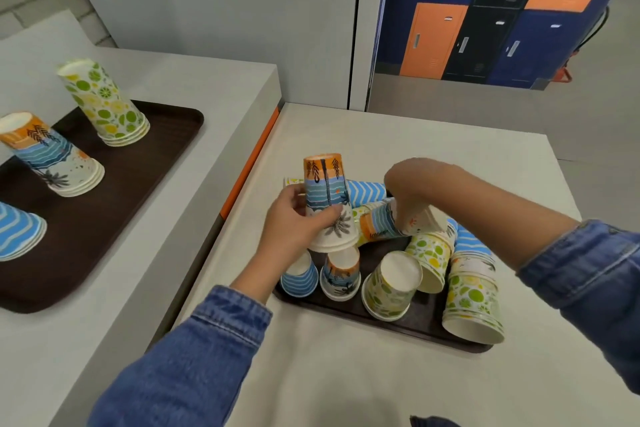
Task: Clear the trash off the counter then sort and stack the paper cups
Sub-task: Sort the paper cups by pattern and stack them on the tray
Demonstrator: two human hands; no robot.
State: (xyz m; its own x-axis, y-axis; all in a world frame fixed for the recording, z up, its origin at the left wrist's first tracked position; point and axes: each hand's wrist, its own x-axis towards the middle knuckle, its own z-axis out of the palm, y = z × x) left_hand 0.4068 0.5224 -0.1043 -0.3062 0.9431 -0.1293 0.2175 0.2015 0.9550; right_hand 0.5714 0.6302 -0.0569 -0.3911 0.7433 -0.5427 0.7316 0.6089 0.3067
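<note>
My left hand (294,222) holds an upside-down beach-print paper cup (327,198) above the near tray (398,321). My right hand (412,194) grips a second beach-print cup (381,224) that lies on its side on the pile. Several loose cups lie on that tray: a blue wave cup (299,279), a beach cup (341,276), a lime-print cup (391,288) and a lime-print stack (471,302). On the left tray (114,184) stand three sorted stacks: lime-print (104,100), beach-print (52,156) and blue wave (17,236).
The left tray sits on a higher grey counter (207,87); an orange strip (252,159) marks the step down to the lower counter (346,374). Blue, orange and black lockers (485,10) stand behind. The lower counter's right edge drops to the floor.
</note>
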